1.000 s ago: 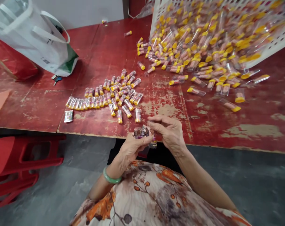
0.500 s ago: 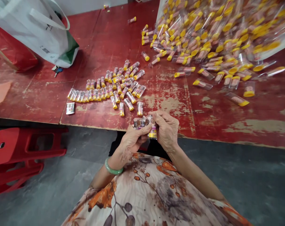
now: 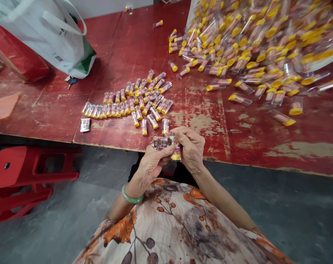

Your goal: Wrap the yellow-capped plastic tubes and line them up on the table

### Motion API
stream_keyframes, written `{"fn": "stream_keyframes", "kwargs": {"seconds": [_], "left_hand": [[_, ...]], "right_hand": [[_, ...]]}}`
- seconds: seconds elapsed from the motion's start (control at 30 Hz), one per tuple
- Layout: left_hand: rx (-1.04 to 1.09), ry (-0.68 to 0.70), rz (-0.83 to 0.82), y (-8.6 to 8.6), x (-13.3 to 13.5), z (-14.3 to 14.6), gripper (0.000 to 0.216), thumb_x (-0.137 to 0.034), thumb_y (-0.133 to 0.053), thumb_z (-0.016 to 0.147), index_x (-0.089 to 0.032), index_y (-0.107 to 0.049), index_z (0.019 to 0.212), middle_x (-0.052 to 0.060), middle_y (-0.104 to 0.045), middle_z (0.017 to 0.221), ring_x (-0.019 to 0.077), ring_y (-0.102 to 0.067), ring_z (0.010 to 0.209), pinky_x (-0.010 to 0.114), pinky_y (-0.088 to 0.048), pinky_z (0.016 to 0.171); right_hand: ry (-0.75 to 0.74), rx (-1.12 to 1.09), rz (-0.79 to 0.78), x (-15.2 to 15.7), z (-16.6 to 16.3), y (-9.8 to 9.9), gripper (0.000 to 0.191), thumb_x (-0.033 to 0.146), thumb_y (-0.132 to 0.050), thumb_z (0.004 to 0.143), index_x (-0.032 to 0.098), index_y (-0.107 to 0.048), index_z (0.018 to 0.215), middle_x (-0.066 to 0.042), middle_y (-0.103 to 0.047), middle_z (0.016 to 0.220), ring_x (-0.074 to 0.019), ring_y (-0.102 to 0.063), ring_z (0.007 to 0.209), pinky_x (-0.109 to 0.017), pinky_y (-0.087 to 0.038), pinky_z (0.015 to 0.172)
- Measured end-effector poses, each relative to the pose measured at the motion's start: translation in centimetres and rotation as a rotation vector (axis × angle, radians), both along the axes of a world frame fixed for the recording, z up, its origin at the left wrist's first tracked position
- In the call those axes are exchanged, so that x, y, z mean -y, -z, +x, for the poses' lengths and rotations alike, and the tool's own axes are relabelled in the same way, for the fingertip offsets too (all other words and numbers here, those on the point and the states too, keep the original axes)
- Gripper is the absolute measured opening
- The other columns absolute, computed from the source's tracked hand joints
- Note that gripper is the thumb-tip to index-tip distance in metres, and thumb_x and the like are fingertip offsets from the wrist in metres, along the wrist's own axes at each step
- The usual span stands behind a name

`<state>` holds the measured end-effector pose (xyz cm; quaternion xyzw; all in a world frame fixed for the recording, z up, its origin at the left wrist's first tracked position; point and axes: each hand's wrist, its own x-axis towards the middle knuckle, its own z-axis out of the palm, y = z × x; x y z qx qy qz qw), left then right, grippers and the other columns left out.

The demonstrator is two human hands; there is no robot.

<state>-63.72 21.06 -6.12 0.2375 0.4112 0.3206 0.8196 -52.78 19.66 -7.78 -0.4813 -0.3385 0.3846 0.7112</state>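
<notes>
Low in the centre of the frame, right at the table's front edge, there's the yellow-capped tube (image 3: 176,154), caught between two busy hands! The left hand (image 3: 152,159) has its thumb clamped over a printed strip (image 3: 160,142) beside it; the right hand (image 3: 192,146) pinches narrowly at the tube's upper end. Looks light to me, clear plastic, probably stiff-walled and a touch slippery, while the strip seems thin and easily creased. I'd take the tube by its sides near the cap, and the strip by its margins. Mind that edge of the red table (image 3: 265,132): a drop there could reach the floor. Small tubes (image 3: 123,108) crowd just beyond, upper left of the hands; roomier, worn surface lies to their right, below the heap (image 3: 239,66).
</notes>
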Motion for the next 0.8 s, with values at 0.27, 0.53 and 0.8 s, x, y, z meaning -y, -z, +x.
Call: {"fn": "stream_keyframes", "kwargs": {"seconds": [0.27, 0.53, 0.8], "left_hand": [[-0.025, -0.007, 0.053, -0.4, 0.1, -0.7, 0.039, -0.030, -0.086, 0.052, -0.014, -0.054, 0.067, -0.007, -0.043, 0.054, -0.0002, -0.029, 0.041, 0.016, -0.016, 0.038], [-0.022, -0.112, 0.123, -2.3, -0.3, -1.9, 0.038, -0.031, -0.085, 0.054, -0.013, -0.054, 0.065, -0.007, -0.041, 0.052, -0.0004, -0.029, 0.041, 0.014, -0.017, 0.038], [0.029, -0.062, 0.103, -2.5, -0.1, -2.1, 0.040, -0.031, -0.085, 0.054, -0.014, -0.052, 0.067, -0.008, -0.038, 0.053, -0.0004, -0.027, 0.041, 0.013, -0.017, 0.038]], "right_hand": [[-0.069, 0.023, -0.007, -0.1, -0.2, -0.5, 0.019, 0.037, -0.062, 0.082, 0.021, -0.069, 0.074, 0.000, -0.059, 0.071, -0.0128, -0.051, 0.063, -0.025, -0.042, 0.058], [-0.016, 0.570, 0.240, 3.3, 1.6, 0.9, 0.038, 0.024, -0.077, 0.069, 0.023, -0.065, 0.105, -0.007, -0.062, 0.100, -0.0158, -0.058, 0.075, -0.029, -0.050, 0.063], [0.268, 1.031, 0.436, 3.9, -0.2, 0.7, 0.036, 0.005, -0.066, 0.075, 0.021, -0.065, 0.106, -0.006, -0.067, 0.092, -0.0163, -0.065, 0.079, -0.027, -0.054, 0.067]]}}
